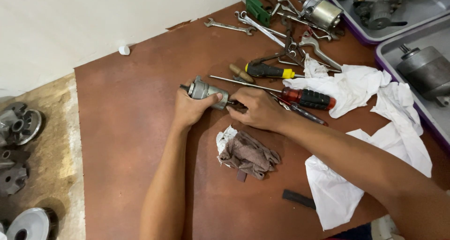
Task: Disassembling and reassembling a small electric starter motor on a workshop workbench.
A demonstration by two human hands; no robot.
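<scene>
2 hands on 1 part, middle of the frame: my left hand [191, 109] is wrapped around a small grey metal motor [206, 91], fingers curled over its body and thumb along the top, holding it just above the brown tabletop [136, 127]. The motor's thin shaft sticks out toward the left. My right hand [257, 109] is pinched shut at the motor's right end, fingertips pressed against it; what sits between those fingertips is too small for me to tell.

Just below my hands, a crumpled brown rag [248, 154] lies on the table, a scrap of white under its left edge. Right of my right hand, a red-and-black-handled screwdriver [307, 98] points its long shaft toward the upper left, passing behind my knuckles. Above that, a yellow-and-black screwdriver [269, 71] lies beside a wooden-handled tool [241, 73]. White cloth [356, 87] spreads across the right side and runs down to the lower right, where a dark flat strip [298, 198] lies near it.

Upper centre, a pile of spanners [262, 26], with a green block [255, 7] and a shiny cylindrical housing [322, 12] among them. Upper right, 2 grey trays [389, 57] with purple rims hold engine parts. Far left, on the floor, round metal parts [18, 125].
</scene>
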